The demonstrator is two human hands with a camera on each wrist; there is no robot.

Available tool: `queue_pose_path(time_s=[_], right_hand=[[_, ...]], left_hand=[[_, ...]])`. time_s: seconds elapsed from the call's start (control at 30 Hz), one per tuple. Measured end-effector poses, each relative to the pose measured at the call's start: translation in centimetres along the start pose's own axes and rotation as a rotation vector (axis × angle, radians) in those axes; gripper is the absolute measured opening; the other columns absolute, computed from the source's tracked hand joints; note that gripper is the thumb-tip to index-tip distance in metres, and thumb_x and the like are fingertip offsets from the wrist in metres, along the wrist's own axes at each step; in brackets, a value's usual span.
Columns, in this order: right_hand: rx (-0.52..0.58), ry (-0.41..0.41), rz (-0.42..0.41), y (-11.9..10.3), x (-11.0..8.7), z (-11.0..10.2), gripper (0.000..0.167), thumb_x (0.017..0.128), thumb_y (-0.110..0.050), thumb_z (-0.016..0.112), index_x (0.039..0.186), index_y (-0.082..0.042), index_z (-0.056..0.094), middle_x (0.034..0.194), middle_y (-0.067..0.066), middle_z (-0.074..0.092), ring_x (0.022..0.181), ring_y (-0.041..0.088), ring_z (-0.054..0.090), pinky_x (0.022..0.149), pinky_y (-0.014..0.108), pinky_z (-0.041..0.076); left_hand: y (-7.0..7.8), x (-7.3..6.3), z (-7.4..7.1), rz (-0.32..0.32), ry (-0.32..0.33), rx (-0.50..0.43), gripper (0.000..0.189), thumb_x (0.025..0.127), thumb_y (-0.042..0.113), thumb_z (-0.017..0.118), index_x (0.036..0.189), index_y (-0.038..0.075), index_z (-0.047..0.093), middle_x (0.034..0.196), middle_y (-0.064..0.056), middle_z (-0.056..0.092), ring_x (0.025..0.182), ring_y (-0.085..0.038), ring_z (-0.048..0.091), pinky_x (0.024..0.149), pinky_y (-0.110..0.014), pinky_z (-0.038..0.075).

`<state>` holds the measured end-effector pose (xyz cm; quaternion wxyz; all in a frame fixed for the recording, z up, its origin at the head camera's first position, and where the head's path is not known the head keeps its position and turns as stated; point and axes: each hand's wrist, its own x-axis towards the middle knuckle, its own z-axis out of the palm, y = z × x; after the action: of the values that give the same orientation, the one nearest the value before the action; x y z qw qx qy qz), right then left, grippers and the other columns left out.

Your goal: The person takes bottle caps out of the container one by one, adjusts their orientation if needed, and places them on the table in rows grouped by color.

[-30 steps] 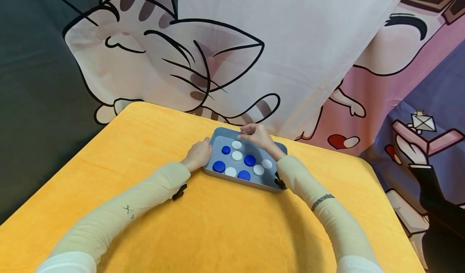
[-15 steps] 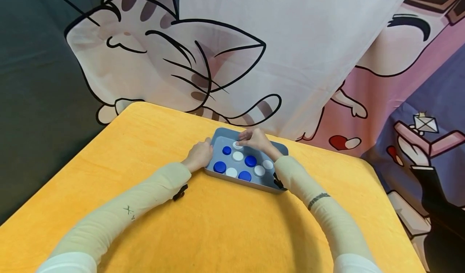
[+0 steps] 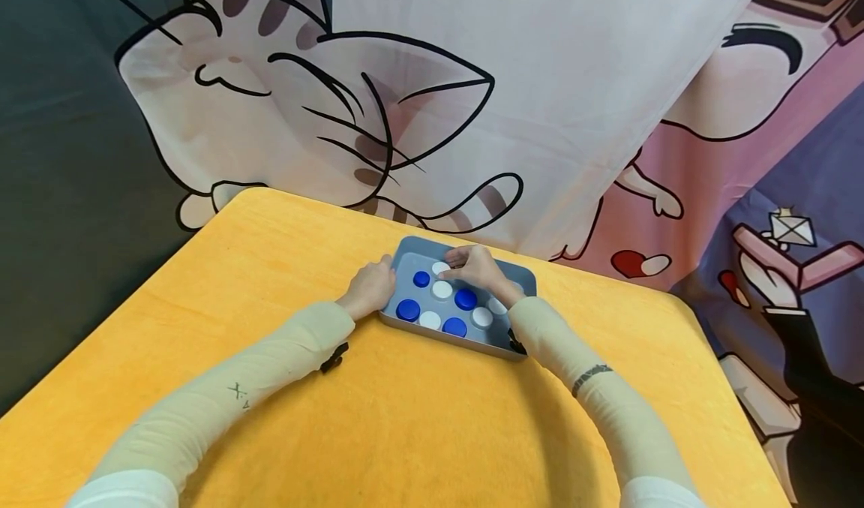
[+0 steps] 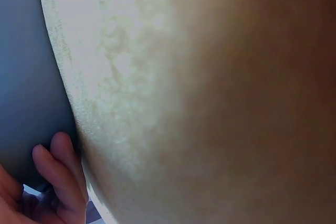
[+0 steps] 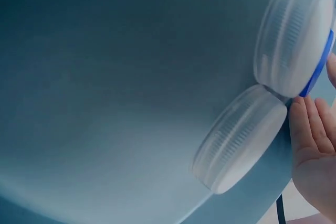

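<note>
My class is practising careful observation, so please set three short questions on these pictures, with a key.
1. Count: how many blue caps show in the head view?
2. Multiple choice: what does the left hand grip? A) a blue cap B) the end of the tray C) the table edge
3. True or false: in the head view, the right hand is over the tray.
Key: 1. Four. 2. B. 3. True.
</note>
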<state>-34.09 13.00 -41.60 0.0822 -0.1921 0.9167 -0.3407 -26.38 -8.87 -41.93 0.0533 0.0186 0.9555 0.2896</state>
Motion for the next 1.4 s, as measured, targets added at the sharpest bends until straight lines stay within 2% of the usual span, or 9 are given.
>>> queue_pose_path(time_s=[0.17, 0.53, 0.9, 1.23, 1.4], right_hand=[[-0.029, 0.006, -0.027, -0.1, 0.0, 0.2, 0.044, 0.075, -0.023, 0.083, 0.111, -0.002, 0.07, 0.107, 0.013, 0.072, 0.099, 0.024, 0.069, 0.089, 0.036, 0.054], [-0.05, -0.009, -0.011, -0.2, 0.2, 0.2, 0.04, 0.075, -0.02, 0.082, 0.11, -0.004, 0.071, 0.107, 0.012, 0.072, 0.098, 0.023, 0.068, 0.089, 0.036, 0.054], [-0.051, -0.01, -0.01, -0.1, 0.2, 0.2, 0.039, 0.074, -0.021, 0.083, 0.108, -0.006, 0.071, 0.105, 0.011, 0.072, 0.096, 0.022, 0.069, 0.088, 0.035, 0.054], [-0.052, 0.002, -0.009, -0.6, 0.1, -0.3, 0.04, 0.074, -0.022, 0.083, 0.109, -0.006, 0.071, 0.104, 0.01, 0.072, 0.096, 0.021, 0.068, 0.087, 0.035, 0.054], [-0.075, 0.019, -0.03, -0.9, 0.1, -0.8, 0.039, 0.073, -0.022, 0.084, 0.108, -0.007, 0.072, 0.103, 0.01, 0.073, 0.093, 0.021, 0.07, 0.083, 0.034, 0.056]], left_hand=[[0.1, -0.1, 0.0, 0.006, 0.0, 0.01, 0.041, 0.103, 0.019, 0.038, 0.138, -0.003, 0.04, 0.112, -0.026, 0.064, 0.095, -0.035, 0.068, 0.082, -0.044, 0.055], [0.2, 0.1, 0.1, 0.0, 0.016, 0.052, 0.032, 0.102, 0.018, 0.038, 0.126, -0.003, 0.047, 0.091, -0.021, 0.066, 0.079, -0.031, 0.068, 0.068, -0.041, 0.056], [0.4, -0.1, 0.1, -0.017, 0.013, 0.048, 0.041, 0.103, 0.018, 0.038, 0.138, -0.002, 0.04, 0.103, -0.024, 0.066, 0.089, -0.032, 0.068, 0.078, -0.043, 0.056], [0.5, -0.3, 0.1, 0.003, 0.04, 0.041, 0.035, 0.101, 0.015, 0.037, 0.13, -0.002, 0.046, 0.098, -0.024, 0.067, 0.087, -0.035, 0.068, 0.075, -0.047, 0.055], [0.5, -0.3, 0.0, -0.005, 0.035, 0.036, 0.036, 0.102, 0.015, 0.036, 0.132, -0.002, 0.045, 0.099, -0.023, 0.067, 0.087, -0.034, 0.068, 0.075, -0.046, 0.055]])
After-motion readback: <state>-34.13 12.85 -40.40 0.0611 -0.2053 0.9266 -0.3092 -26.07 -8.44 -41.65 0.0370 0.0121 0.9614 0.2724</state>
